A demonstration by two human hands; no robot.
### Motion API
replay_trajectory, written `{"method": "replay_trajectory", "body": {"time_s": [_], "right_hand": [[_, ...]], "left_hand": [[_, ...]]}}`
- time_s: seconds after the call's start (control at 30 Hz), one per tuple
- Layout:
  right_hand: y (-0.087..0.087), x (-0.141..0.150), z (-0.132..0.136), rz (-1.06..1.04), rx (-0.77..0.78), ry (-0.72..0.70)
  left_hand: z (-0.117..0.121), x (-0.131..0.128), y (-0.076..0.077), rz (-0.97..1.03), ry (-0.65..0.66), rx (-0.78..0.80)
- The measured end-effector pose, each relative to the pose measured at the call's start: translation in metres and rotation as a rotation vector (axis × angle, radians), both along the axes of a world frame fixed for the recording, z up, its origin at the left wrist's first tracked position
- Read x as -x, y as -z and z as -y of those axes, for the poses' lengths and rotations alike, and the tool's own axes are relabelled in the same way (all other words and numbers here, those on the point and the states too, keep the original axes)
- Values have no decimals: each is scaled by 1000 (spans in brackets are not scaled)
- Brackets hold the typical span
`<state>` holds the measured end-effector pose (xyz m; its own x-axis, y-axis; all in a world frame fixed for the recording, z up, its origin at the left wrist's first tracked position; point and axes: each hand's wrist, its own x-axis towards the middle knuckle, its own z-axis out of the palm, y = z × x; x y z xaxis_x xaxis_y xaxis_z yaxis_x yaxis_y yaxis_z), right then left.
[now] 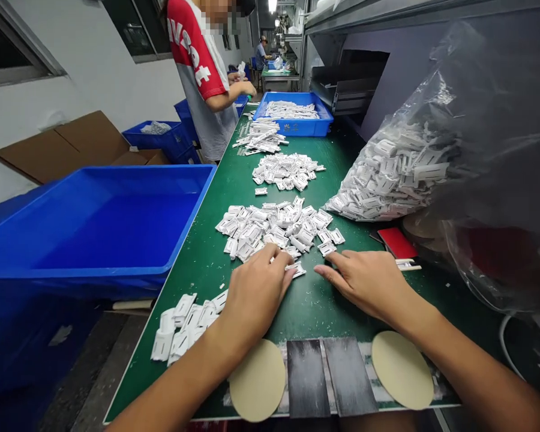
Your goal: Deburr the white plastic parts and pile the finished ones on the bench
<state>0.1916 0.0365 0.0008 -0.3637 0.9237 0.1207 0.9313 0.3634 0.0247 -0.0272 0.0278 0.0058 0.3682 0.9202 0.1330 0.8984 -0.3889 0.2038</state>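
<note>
My left hand lies palm down on the green table mat, its fingers curled over small white plastic parts at the near edge of a loose pile; one part pokes out by its fingertips. My right hand lies flat beside it, fingers stretched toward the left, touching the mat and holding nothing. A row of the same white parts lies lined up left of my left forearm.
A large blue bin stands to the left. A clear bag of white parts leans at the right, with a red card by it. Further piles and a blue tray lie beyond. Another person in a red and grey shirt works there.
</note>
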Motion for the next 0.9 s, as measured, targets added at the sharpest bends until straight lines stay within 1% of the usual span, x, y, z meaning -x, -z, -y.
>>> {"method": "replay_trajectory", "body": {"time_s": [0.07, 0.13, 0.17, 0.23, 0.33, 0.4, 0.47, 0.53, 0.57, 0.63, 0.7, 0.73, 0.8, 0.83, 0.9], "right_hand": [[1, -2, -2, -173, -47, 4], [0, -5, -3, -412, -101, -6], [-1, -5, -2, -509, -118, -15], [-2, -4, -1, -626, -134, -43], [-2, 1, 1, -670, -183, -97], [1, 4, 1, -663, -226, -129], [3, 5, 1, -652, -231, -142], [4, 5, 1, -655, -208, -141], [4, 5, 1, -664, -191, -144], [2, 4, 2, -704, -135, -179], [-1, 5, 4, -775, -41, -239], [-2, 7, 5, -818, 12, -263], [-5, 10, 8, -909, 99, -279], [-6, 12, 10, -958, 121, -271], [-7, 15, 13, -1040, 121, -226]], "left_hand": [[1, -3, 4, -62, 39, 35], [3, -5, 7, -93, 56, 47], [3, -6, 7, -82, 58, 36], [4, -6, 6, -15, 53, -12], [4, -6, 5, 56, 27, -55], [5, -6, 7, 10, 22, -18], [5, -7, 10, -51, 42, 16], [5, -7, 11, -25, 66, -20], [5, -7, 11, 39, 75, -71], [7, -6, 10, 232, 109, -211], [10, -5, 8, 410, 191, -343], [12, -5, 7, 468, 243, -382], [15, -6, 6, 579, 310, -384], [16, -7, 5, 661, 314, -342], [17, -11, 4, 892, 240, -186]]}}
